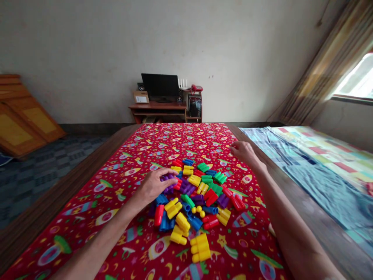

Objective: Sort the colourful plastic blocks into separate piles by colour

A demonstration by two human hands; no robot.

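A heap of plastic building blocks [195, 198] in yellow, blue, red, green and purple lies on a red cloth printed with rockets [122, 163]. My left hand [154, 184] rests on the left side of the heap, its fingers curled over a purple block [169, 182]. My right hand [244, 152] lies on the cloth beyond the heap's right edge, fingers loosely bent, with nothing visible in it.
The cloth covers a long wooden table [72, 175]. A bed with a patchwork sheet [314, 163] runs along the right. A desk with a monitor [160, 87] stands at the far wall. Wooden panels [26, 116] lean at the left.
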